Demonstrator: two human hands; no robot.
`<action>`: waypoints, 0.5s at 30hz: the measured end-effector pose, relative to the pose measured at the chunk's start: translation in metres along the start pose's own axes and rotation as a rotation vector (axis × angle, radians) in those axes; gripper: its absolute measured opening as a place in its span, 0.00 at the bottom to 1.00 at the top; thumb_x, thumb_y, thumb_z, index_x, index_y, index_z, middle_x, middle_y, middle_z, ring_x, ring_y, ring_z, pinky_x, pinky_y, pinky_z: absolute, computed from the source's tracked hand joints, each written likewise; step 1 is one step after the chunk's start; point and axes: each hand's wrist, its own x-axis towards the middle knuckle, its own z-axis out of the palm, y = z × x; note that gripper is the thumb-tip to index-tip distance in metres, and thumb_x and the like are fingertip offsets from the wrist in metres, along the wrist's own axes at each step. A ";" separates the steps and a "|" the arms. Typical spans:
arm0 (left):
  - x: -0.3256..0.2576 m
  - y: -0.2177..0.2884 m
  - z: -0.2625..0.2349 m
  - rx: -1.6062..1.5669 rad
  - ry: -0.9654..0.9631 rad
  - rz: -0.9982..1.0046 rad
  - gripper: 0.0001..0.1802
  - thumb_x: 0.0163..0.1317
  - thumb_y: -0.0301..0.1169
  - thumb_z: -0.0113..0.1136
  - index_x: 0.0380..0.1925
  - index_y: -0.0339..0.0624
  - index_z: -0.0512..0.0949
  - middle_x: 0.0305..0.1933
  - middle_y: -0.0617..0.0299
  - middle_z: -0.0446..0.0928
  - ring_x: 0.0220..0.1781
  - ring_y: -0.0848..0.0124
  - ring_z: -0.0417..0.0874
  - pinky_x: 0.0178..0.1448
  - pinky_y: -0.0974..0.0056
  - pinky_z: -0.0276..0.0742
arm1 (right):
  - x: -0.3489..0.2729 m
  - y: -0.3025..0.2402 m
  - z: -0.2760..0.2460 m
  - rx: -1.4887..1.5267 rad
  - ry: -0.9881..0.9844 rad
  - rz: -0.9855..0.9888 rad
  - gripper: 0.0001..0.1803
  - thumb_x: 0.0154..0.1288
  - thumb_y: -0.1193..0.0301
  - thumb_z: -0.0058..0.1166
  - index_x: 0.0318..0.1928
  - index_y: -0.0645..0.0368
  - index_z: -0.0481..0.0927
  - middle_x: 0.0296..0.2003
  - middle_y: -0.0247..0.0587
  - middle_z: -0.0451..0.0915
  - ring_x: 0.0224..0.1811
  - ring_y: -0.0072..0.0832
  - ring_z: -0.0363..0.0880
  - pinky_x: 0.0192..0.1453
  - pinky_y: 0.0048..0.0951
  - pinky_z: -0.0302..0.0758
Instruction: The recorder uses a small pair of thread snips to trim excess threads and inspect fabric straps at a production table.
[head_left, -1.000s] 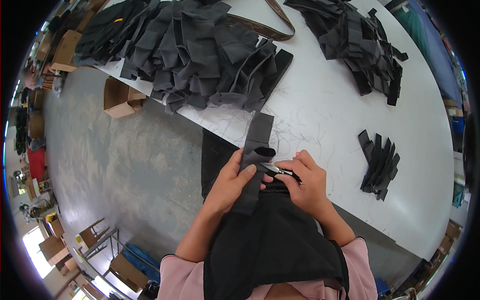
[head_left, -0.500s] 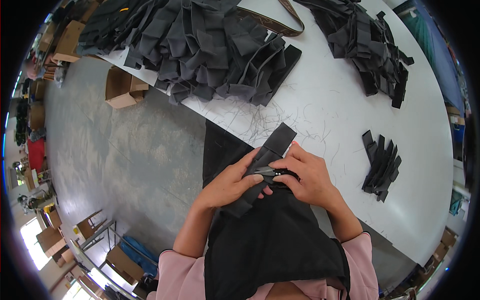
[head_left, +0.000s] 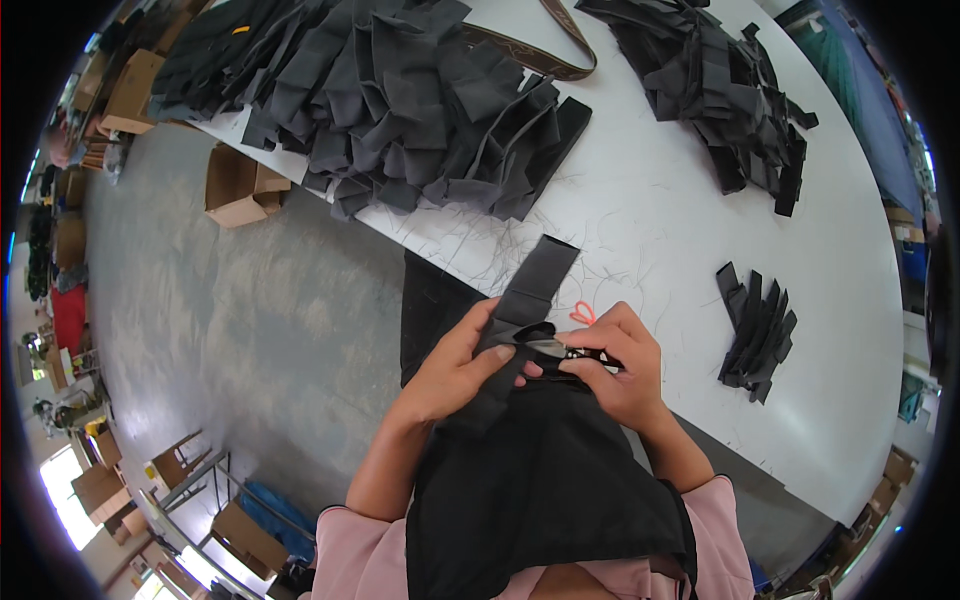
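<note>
A dark grey fabric strip (head_left: 540, 273) with a folded, stitched part is gripped in my left hand (head_left: 462, 370), thumb on top and fingertips showing beneath. My right hand (head_left: 622, 362) is closed round a pair of thread snips (head_left: 588, 354) with a black body and metal blades. The blades lie against the strip, close to my left thumb; whether they cut a thread is too small to tell. A pinkish-orange loop (head_left: 582, 313) shows beside my right fingers. Both hands are over the table's near edge, above my black apron (head_left: 540, 480).
On the white table (head_left: 650, 230) lie a large heap of dark fabric pieces (head_left: 400, 110), a second pile (head_left: 715, 95) at far right and a small stack (head_left: 757, 335) at right. Loose threads and a brown patterned strap (head_left: 570, 68) lie there too. A cardboard box (head_left: 240, 190) stands on the floor.
My right hand has shifted slightly right and down, drawing the snips back along the strip and uncovering the pinkish-orange loop. My left hand keeps its hold, the strip slightly more upright.
</note>
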 end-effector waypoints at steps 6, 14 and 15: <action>0.003 0.001 0.001 -0.193 0.031 0.079 0.26 0.64 0.22 0.48 0.61 0.38 0.54 0.56 0.42 0.70 0.45 0.57 0.82 0.48 0.59 0.79 | -0.005 0.005 -0.001 -0.115 0.194 0.092 0.14 0.48 0.81 0.63 0.39 0.60 0.82 0.26 0.36 0.69 0.26 0.23 0.67 0.28 0.20 0.65; 0.002 0.003 0.005 -0.289 -0.024 0.077 0.29 0.64 0.24 0.49 0.63 0.38 0.52 0.60 0.41 0.67 0.48 0.56 0.80 0.51 0.59 0.78 | 0.008 0.005 0.005 -0.212 0.232 0.015 0.14 0.49 0.81 0.63 0.39 0.60 0.81 0.26 0.37 0.69 0.20 0.25 0.70 0.24 0.25 0.69; 0.002 0.002 0.006 -0.285 -0.026 0.078 0.29 0.64 0.24 0.49 0.63 0.38 0.52 0.60 0.41 0.67 0.48 0.56 0.80 0.51 0.59 0.78 | 0.008 0.005 0.005 -0.200 0.229 0.015 0.14 0.49 0.80 0.62 0.39 0.60 0.81 0.26 0.37 0.69 0.19 0.26 0.70 0.23 0.25 0.69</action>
